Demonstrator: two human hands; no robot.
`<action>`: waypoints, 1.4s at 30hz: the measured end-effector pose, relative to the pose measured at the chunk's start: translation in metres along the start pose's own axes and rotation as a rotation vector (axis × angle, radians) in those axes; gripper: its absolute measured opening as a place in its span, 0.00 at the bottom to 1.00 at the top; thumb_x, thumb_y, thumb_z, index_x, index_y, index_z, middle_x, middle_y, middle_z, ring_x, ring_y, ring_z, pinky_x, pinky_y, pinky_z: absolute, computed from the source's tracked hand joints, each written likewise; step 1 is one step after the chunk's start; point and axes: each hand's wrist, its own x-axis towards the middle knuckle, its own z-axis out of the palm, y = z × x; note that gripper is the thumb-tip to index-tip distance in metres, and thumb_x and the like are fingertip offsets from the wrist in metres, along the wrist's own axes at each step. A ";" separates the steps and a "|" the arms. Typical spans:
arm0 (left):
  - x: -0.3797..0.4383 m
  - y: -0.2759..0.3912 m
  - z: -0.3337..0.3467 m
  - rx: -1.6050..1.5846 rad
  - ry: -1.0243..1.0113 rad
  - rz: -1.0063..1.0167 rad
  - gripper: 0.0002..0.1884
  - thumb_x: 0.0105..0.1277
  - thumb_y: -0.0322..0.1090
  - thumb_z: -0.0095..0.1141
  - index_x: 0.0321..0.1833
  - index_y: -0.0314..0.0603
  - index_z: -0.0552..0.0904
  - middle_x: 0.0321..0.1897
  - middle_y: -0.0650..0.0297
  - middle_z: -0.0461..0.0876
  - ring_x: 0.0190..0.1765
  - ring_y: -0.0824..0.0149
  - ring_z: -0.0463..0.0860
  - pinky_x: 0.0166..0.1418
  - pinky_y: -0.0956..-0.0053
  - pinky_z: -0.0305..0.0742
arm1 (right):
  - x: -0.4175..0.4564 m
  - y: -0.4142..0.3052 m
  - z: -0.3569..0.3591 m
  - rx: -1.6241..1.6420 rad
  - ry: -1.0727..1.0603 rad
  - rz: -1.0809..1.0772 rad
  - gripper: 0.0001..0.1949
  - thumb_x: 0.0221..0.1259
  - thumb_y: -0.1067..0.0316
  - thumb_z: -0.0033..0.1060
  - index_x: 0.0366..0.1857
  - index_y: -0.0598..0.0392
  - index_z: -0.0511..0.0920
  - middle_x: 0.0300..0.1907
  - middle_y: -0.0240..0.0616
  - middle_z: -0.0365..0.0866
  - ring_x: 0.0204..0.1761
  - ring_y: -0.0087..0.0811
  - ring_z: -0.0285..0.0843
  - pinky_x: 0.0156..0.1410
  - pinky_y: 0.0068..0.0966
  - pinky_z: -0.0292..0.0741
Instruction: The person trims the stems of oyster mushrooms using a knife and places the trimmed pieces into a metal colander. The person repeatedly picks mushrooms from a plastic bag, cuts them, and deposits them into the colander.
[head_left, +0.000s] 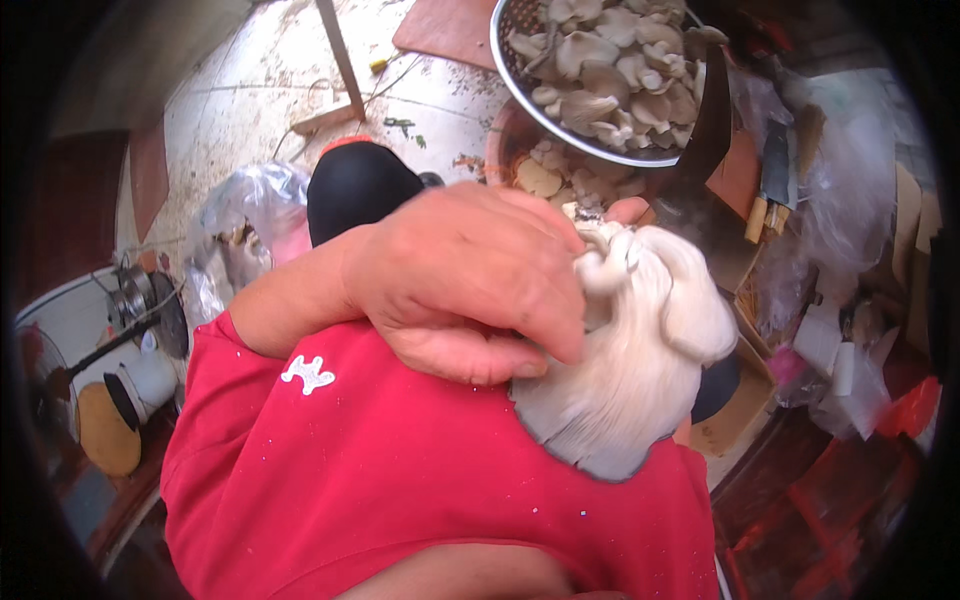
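Observation:
A pale grey oyster mushroom cluster hangs in front of my red shirt, with its broad cap downward and its stem base upward. My left hand reaches across from the left, its curled fingers gripping the cluster's left side near the stems. Of my right hand, only a fingertip shows clearly beside the stem base. The rest is hidden behind the mushroom, so its grip cannot be told. A dark, blade-like shape stands just beyond the cluster; its lower end is blurred.
Ahead, a metal colander full of oyster mushrooms overlaps a reddish basin with mushroom pieces. A wooden-handled knife lies at right near clear plastic bags and cardboard. Another plastic bag is left of my dark-covered knee.

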 end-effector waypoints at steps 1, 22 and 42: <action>-0.006 0.004 -0.003 0.004 0.025 -0.013 0.05 0.62 0.31 0.60 0.34 0.38 0.85 0.33 0.56 0.85 0.39 0.59 0.86 0.61 0.59 0.73 | 0.002 -0.004 0.004 -0.003 -0.043 -0.012 0.23 0.68 0.56 0.55 0.63 0.55 0.69 0.55 0.38 0.77 0.51 0.31 0.78 0.52 0.27 0.78; -0.013 -0.077 0.012 -0.903 0.116 -0.921 0.18 0.56 0.27 0.61 0.51 0.34 0.79 0.39 0.68 0.79 0.44 0.75 0.78 0.50 0.80 0.74 | -0.014 -0.012 0.025 -0.019 -0.060 0.046 0.22 0.69 0.55 0.53 0.62 0.54 0.69 0.51 0.37 0.78 0.44 0.29 0.79 0.44 0.25 0.78; -0.009 -0.109 0.012 -1.244 0.218 -0.778 0.37 0.44 0.20 0.52 0.65 0.28 0.71 0.58 0.54 0.79 0.59 0.64 0.80 0.66 0.72 0.71 | 0.004 0.017 0.027 0.114 0.189 0.236 0.22 0.70 0.54 0.51 0.62 0.54 0.70 0.48 0.37 0.80 0.36 0.28 0.80 0.36 0.22 0.77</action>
